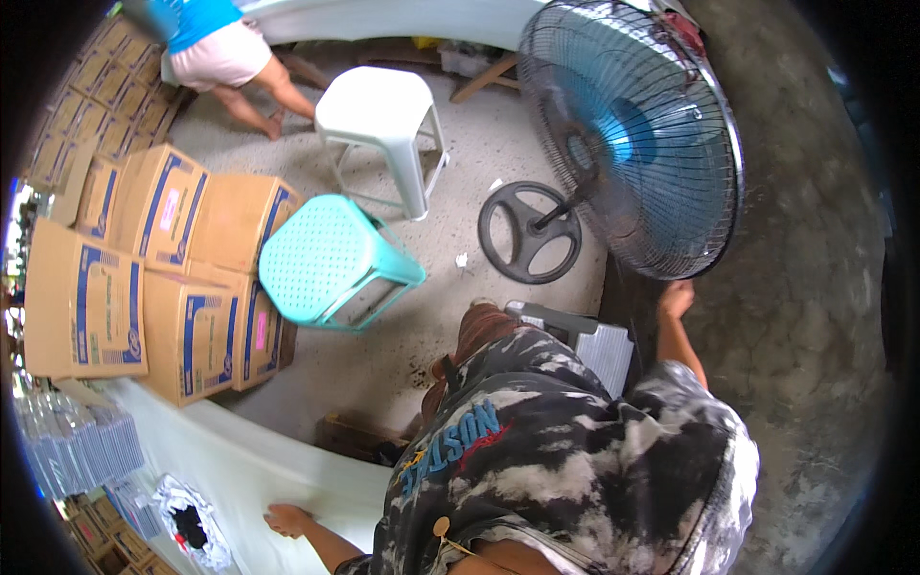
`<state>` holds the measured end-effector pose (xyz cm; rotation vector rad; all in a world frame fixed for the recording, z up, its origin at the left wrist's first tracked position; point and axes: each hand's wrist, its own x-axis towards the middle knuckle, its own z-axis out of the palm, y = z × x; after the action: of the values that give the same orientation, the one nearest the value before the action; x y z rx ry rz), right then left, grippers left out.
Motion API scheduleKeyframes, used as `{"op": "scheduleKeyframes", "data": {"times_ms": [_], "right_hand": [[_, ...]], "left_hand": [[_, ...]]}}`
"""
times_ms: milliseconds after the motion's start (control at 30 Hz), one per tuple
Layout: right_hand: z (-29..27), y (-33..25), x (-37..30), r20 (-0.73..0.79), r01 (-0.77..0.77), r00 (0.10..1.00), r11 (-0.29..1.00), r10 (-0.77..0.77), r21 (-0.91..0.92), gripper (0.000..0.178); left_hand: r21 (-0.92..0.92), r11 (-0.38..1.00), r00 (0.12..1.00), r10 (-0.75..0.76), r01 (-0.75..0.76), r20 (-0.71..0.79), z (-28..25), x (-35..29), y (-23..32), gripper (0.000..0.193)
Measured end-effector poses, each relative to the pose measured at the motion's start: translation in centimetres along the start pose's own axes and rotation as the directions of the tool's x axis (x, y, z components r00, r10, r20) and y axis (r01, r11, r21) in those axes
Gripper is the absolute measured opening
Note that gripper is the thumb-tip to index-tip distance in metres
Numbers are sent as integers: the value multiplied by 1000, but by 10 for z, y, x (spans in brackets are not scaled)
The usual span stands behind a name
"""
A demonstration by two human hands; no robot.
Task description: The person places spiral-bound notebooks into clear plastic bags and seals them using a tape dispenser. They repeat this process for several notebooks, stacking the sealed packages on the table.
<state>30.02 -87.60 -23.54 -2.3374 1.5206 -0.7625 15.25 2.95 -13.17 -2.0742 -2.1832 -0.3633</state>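
Two hands worked far apart. Largest in view was the standing fan (pixel 628 134), its round grille upright and its pole slanting down to a black wheel-shaped base (pixel 529 232) on the concrete floor (pixel 479 144). The right hand (pixel 677 299) was raised to the grille's lower rim, touching or just under it; whether its fingers closed on the rim could not be told. That hand was plainly the nearer one to the fan, which rose above and ahead of it. The left hand (pixel 287 520) lay flat, fingers spread, holding nothing, on the white table (pixel 249 460), well away at the person's other side. Cardboard boxes (pixel 144 278) were stacked to the left. A turquoise stool (pixel 331 261) lay tipped beside them, and a white stool (pixel 380 125) stood upright beyond. Another person (pixel 222 53) bent near the far wall.
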Motion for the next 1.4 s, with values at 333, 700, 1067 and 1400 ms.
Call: {"op": "scheduleKeyframes", "data": {"times_ms": [333, 700, 1067, 1400], "right_hand": [[-131, -288, 192, -164, 911, 410, 392, -897, 131, 52], [-97, -275, 200, 2, 780, 423, 365, -906, 507, 71], [-87, -255, 207, 272, 866, 496, 491, -824, -94, 58], [-174, -307, 212, -164, 777, 629, 612, -760, 147, 51]], "left_hand": [[130, 991, 996, -16, 5, 90, -3, -70, 29, 63], [117, 992, 996, 39, -48, 78, -7, -101, 10, 63], [110, 994, 988, 6, -23, 154, -26, -111, 23, 62], [102, 993, 992, 45, -57, 120, -17, -108, 14, 63]]}}
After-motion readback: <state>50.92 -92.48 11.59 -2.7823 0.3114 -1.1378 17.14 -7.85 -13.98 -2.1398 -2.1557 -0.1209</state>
